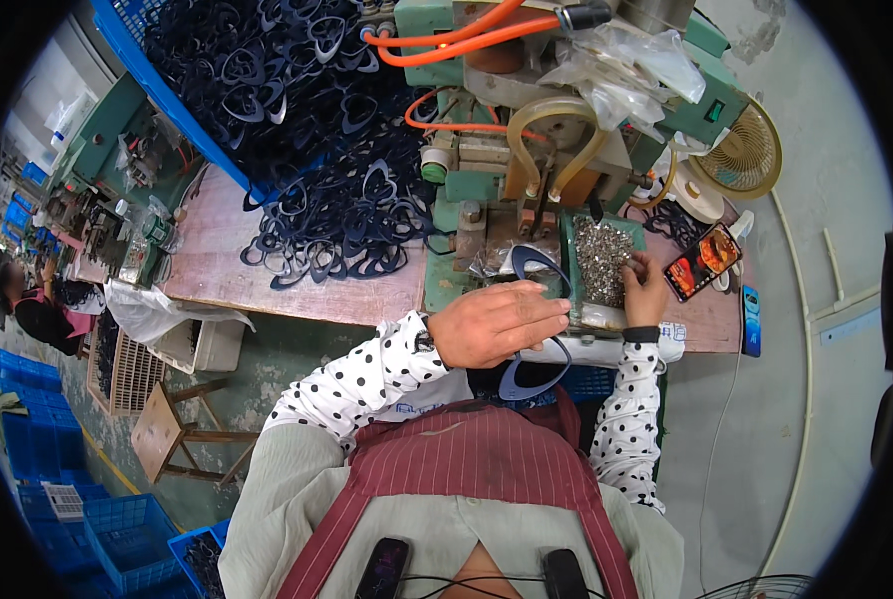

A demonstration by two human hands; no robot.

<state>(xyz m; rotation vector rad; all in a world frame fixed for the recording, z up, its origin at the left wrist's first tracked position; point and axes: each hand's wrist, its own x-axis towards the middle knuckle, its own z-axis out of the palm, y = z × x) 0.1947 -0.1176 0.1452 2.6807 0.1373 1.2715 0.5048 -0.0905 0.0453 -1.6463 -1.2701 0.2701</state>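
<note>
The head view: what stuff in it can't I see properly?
All in the head view:
- Middle of the dark blue loops: the left hand covers it, so I can't tell whether it's one piece or two.
- Right hand fingertips: any bit pinched from the silvery bits is too small to make out.
- Blue crate: its far end is cut off by the upper edge.
- Co-worker: too small and blurred to see their work.

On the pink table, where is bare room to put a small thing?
The widest bare patch of pink tabletop lies left, between the dark loops and the neighbouring green machine. A smaller one is in front of the lit phone, right of the right hand. The press is crowded: the left hand in front, shiny bits beside it.
</note>
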